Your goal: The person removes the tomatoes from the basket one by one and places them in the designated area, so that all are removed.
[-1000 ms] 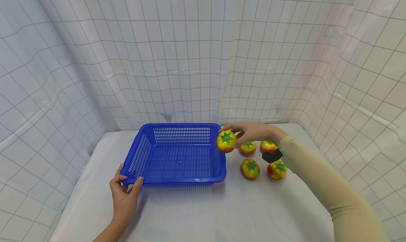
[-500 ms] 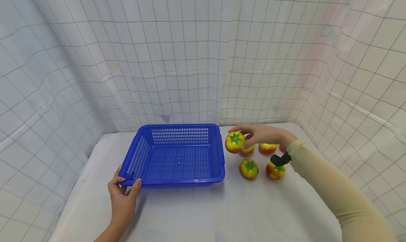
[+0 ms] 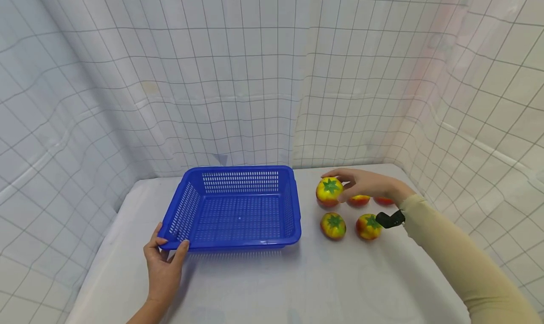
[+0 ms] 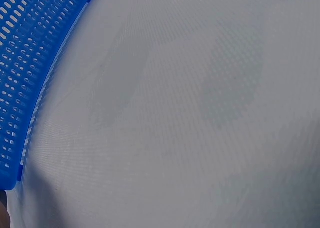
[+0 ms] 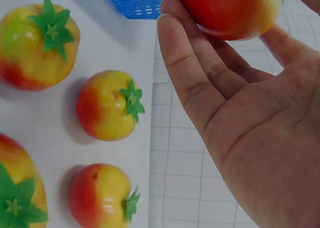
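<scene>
My left hand [image 3: 163, 269] grips the near left corner of a blue plastic basket [image 3: 238, 243], thumb on the front rim and fingers at the left side. In the left wrist view the basket [image 4: 37, 63] fills the upper left, with a bit of finger below its corner. My right hand [image 3: 365, 182] holds a shiny toy tomato [image 3: 329, 188], yellow above with a green star-shaped leaf. From the right wrist view, the fingers curve under this tomato [image 5: 230, 10], whose red side faces that camera.
Several more toy tomatoes stand right of the basket, among them one in front [image 3: 333, 226], one beside it [image 3: 369, 227] and one behind [image 3: 359, 200]. A white cloth [image 3: 323, 281] covers the table. White gridded curtains [image 3: 272, 88] hang around it.
My right hand has moved right, away from the basket's right rim, with the tomato held in it. The left hand keeps its grip on the basket corner.
</scene>
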A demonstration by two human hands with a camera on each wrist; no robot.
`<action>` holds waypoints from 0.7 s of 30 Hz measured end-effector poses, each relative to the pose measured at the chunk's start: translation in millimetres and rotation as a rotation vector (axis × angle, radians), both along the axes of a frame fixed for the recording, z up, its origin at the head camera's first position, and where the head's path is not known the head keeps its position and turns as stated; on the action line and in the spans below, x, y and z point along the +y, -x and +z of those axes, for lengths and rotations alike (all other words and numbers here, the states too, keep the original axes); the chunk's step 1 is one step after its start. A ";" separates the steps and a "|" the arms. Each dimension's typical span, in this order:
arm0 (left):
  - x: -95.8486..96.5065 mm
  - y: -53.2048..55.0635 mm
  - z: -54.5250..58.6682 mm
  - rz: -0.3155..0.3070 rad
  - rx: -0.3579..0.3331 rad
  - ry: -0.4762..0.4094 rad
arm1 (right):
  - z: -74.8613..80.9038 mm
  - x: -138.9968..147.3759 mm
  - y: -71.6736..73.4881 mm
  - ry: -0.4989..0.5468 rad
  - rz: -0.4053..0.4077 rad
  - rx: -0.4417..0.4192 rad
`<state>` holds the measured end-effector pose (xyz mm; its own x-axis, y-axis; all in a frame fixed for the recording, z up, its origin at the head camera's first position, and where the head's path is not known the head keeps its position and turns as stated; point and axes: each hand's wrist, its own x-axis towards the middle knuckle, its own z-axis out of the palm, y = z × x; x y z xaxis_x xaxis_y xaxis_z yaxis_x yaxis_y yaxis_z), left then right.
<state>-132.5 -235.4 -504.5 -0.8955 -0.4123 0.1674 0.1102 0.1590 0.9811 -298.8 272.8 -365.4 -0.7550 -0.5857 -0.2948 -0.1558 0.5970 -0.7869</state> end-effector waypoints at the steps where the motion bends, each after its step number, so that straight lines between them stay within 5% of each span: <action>1: -0.1 0.0 0.1 -0.001 -0.003 0.002 | -0.7 2.7 -0.9 0.006 -0.002 0.000; 21: 1.2 0.2 2.0 0.001 0.009 -0.027 | -15.0 51.9 -16.2 -0.002 -0.068 0.075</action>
<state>-132.7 -234.2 -502.6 -0.8936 -0.4177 0.1644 0.1192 0.1322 0.9840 -282.6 324.7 -380.4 -0.8127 -0.5322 -0.2372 -0.1736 0.6098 -0.7733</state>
